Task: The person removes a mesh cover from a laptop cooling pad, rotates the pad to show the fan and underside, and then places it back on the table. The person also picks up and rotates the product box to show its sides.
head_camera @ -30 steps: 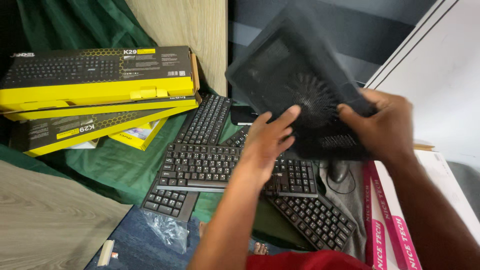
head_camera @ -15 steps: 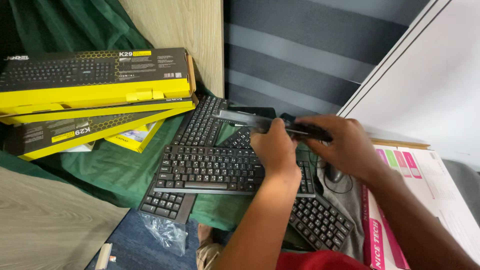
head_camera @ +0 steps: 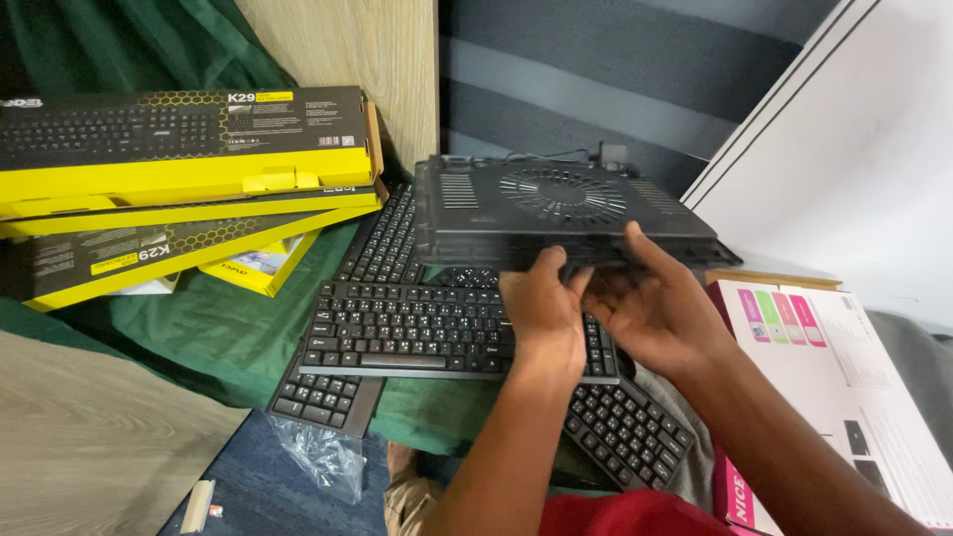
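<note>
A black laptop cooling pad (head_camera: 556,208) with a round fan grille is held level above a pile of black keyboards. My left hand (head_camera: 541,313) grips its near edge from below. My right hand (head_camera: 655,308) holds the same edge just to the right, thumb up on the pad's rim. A thin cable runs along the pad's far edge. Directly under my hands lies the top black keyboard (head_camera: 417,333), with two more keyboards (head_camera: 625,432) partly covered beneath it.
Several yellow and black keyboard boxes (head_camera: 189,149) are stacked at the left on green cloth (head_camera: 208,328). A white and pink box (head_camera: 844,377) lies at the right. A crumpled plastic bag (head_camera: 323,457) sits at the bottom. Wooden boards stand behind and at the lower left.
The cooling pad was tilted up on edge a second ago; both hands have turned it down flat, and it now lies level with its fan grille facing up.
</note>
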